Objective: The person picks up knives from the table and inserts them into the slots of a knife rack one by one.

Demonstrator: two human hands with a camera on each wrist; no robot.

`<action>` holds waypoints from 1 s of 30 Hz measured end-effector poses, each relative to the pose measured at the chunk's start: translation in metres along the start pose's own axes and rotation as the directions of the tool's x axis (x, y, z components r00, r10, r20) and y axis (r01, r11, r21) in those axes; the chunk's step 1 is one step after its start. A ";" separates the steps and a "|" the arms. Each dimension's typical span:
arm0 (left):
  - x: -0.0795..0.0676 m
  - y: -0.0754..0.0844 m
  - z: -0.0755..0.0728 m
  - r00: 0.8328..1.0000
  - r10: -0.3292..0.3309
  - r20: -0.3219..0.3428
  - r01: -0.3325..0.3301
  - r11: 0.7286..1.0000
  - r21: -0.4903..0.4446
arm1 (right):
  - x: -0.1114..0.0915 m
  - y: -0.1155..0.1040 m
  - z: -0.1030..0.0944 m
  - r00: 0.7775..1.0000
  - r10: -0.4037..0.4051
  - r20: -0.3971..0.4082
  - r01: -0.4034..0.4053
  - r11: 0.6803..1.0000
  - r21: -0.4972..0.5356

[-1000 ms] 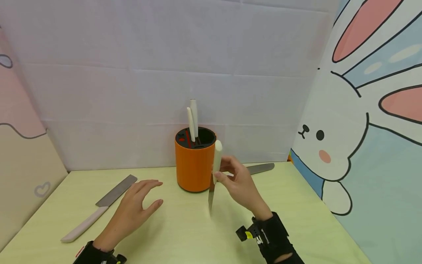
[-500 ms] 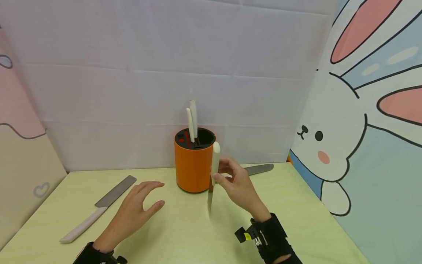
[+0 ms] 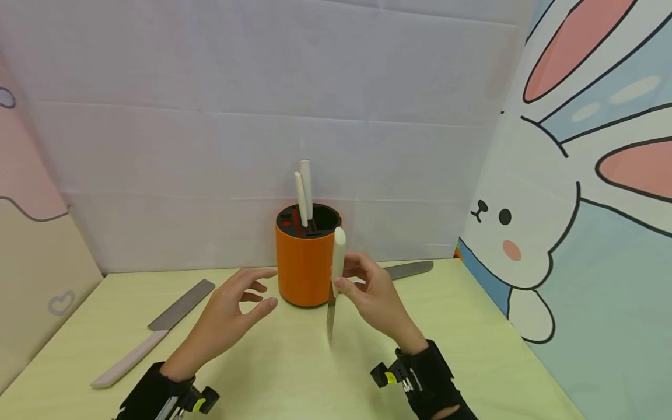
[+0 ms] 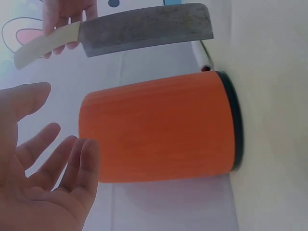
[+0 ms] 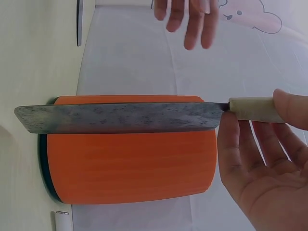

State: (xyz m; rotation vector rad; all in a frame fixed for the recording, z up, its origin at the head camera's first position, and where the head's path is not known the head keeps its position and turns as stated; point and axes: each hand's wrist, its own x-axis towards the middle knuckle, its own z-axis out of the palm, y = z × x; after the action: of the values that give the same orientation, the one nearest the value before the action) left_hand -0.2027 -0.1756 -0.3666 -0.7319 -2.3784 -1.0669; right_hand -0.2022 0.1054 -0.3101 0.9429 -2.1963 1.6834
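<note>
My right hand (image 3: pixel 375 300) pinches the white handle of a kitchen knife (image 3: pixel 338 256) between thumb and fingers. The knife hangs upright, its broad blade (image 5: pixel 120 118) pointing down, in front of the right side of an orange knife holder (image 3: pixel 301 271). My left hand (image 3: pixel 228 315) holds nothing; its fingers are spread and relaxed, with the fingertips (image 4: pixel 89 149) close to the holder's left side. Two white-handled knives (image 3: pixel 305 189) stand in slots of the holder's black top.
To the left on the pale green table (image 3: pixel 273 373) lies a cleaver-like knife (image 3: pixel 181 306), its handle toward me. Another knife (image 3: pixel 409 269) lies at the back right, partly hidden by my right hand. A white cloth backdrop (image 3: pixel 210 146) stands behind the holder.
My left hand has moved right and slightly forward, nearer the knife holder. The right hand still holds the knife upright in nearly the same place.
</note>
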 end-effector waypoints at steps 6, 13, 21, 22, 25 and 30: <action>0.033 0.024 0.002 0.998 0.060 0.009 -0.059 0.997 -0.057 | 0.000 0.000 0.001 1.000 -0.010 0.009 0.010 1.000 -0.003; 0.065 0.055 0.009 0.989 0.144 0.018 -0.140 0.978 -0.153 | 0.000 0.001 0.003 0.999 -0.027 0.025 0.027 1.000 0.005; 0.084 0.075 0.021 0.987 0.163 -0.001 -0.161 0.971 -0.179 | 0.000 0.002 0.003 0.998 -0.059 0.033 0.059 0.998 0.014; 0.085 0.076 0.022 0.988 0.155 -0.005 -0.153 0.971 -0.185 | 0.000 0.003 0.003 0.998 -0.062 0.033 0.062 0.998 0.013; 0.085 0.083 0.023 0.991 0.131 -0.024 -0.133 0.970 -0.205 | 0.000 0.003 0.004 0.998 -0.061 0.036 0.060 0.998 0.012; 0.084 0.108 0.019 0.993 0.102 -0.057 -0.113 0.963 -0.246 | -0.001 0.003 0.003 0.998 -0.052 0.039 0.052 0.999 0.000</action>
State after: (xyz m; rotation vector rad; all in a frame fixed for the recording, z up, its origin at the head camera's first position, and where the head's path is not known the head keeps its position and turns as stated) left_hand -0.2033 -0.0755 -0.2710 -0.9034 -2.1635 -1.3356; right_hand -0.2027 0.1032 -0.3136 1.0325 -2.1772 1.6544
